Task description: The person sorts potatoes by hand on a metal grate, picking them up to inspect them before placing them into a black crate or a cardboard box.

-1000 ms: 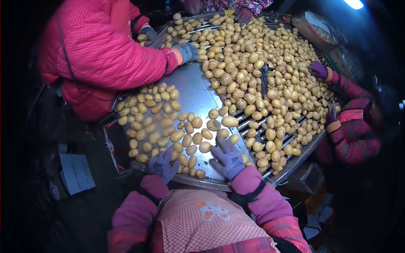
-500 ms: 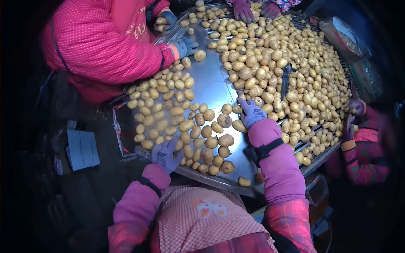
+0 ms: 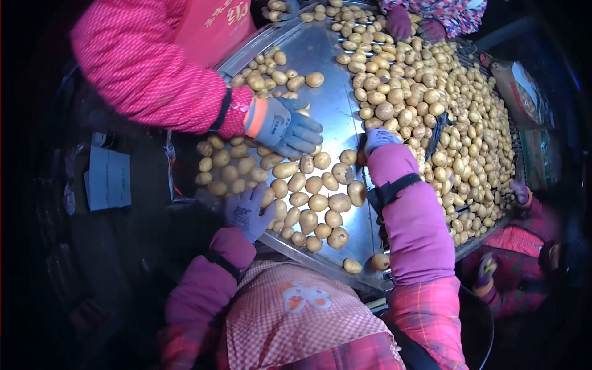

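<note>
My left hand [image 3: 248, 213], in a pale lilac glove, is open with fingers spread against the left edge of a loose group of potatoes [image 3: 317, 202] on the metal table. The gloved right hand [image 3: 380, 140] reaches to the near left side of a large potato heap [image 3: 419, 98]; its fingers point down and are mostly hidden, so I cannot tell what they hold. A potato [image 3: 356, 193] lies just left of my right wrist. Close to the table's front edge are two more, a small potato [image 3: 352, 266] and a larger potato [image 3: 380, 262].
From the left, a co-worker's blue-grey gloved hand [image 3: 288, 131] lies over potatoes. Another person's purple gloves [image 3: 399, 23] rest at the heap's far edge, and a third person's hand [image 3: 486, 269] is at right. A dark strip [image 3: 438, 134] lies on the heap; a light-blue box [image 3: 109, 179] stands left.
The co-worker's blue-grey glove has come toward me over the potatoes on the left. My right hand has shifted slightly away from me along the heap. The view has turned a little.
</note>
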Demonstrator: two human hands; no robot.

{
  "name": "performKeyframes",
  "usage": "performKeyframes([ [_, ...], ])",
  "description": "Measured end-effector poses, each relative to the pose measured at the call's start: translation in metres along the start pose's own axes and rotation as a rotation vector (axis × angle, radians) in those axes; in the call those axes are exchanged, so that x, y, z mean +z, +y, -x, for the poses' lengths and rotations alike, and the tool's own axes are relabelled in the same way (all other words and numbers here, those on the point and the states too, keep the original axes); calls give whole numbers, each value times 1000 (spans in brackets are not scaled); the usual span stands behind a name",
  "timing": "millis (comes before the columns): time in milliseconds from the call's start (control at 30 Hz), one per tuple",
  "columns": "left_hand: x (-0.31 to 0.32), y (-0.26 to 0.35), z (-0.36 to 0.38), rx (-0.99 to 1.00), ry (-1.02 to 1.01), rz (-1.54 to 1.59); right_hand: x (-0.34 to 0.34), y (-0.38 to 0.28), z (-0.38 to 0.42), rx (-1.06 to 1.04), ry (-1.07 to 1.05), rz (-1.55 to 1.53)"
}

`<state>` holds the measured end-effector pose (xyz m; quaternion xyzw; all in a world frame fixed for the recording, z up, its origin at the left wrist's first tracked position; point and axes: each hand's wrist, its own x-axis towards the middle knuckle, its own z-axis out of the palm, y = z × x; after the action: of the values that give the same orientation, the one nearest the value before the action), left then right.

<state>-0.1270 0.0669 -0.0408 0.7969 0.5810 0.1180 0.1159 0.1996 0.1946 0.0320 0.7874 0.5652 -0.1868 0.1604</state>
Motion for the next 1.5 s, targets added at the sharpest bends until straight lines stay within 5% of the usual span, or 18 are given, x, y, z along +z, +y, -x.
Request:
performKeyframes([
  [267, -7, -3, -5, 49, -23, 64, -29, -11, 44, 42, -70, 49],
  [433, 1, -7, -3, 119, 51, 100, 38, 30, 15, -100, 149, 12],
  [533, -9, -6, -1, 119, -17, 80, 38, 35, 35, 49, 171, -147],
  [600, -7, -8, -2, 127, -20, 112, 68, 66, 49, 22, 249, -368],
  [667, -7, -13, -1, 151, -28, 146, 90, 77, 85, -18, 142, -1234],
  [733, -10, -11, -2, 205, -35, 139, 91, 67, 142, 6, 87, -1784],
  [867, -10, -9, -3, 198, -85, 294, 155, 66, 201, -105, 582, -1647],
  [933, -15, -7, -3, 211, -106, 287, 191, 87, 218, -357, 18, -2824],
  [967, -16, -7, -3, 234, -118, 319, 194, 81, 228, -327, 140, -2880],
  [1000, -9, -11, -5, 350, -28, 333, 205, 67, 234, 101, 714, -2589],
  [1033, -8, -16, -3, 345, -90, 325, 212, 77, 249, -307, 497, -2827],
  [1067, -9, -15, -1, 333, -111, 297, 224, 78, 254, -132, 670, -2571],
  [1100, -5, -17, 0, 334, -116, 339, 177, 63, 280, 41, 621, -2751],
  [1200, 10, -36, 0, 310, -140, 311, 210, 92, 301, 118, 410, -2859],
  [1300, 13, -33, -2, 265, -215, 355, 227, 91, 350, 338, 539, -2734],
  [1400, -13, 5, 5, 221, -240, 455, 282, 106, 394, 258, 474, -2827],
  [1500, 8, -15, -1, 203, -229, 403, 313, 138, 418, 618, 632, -2968],
])
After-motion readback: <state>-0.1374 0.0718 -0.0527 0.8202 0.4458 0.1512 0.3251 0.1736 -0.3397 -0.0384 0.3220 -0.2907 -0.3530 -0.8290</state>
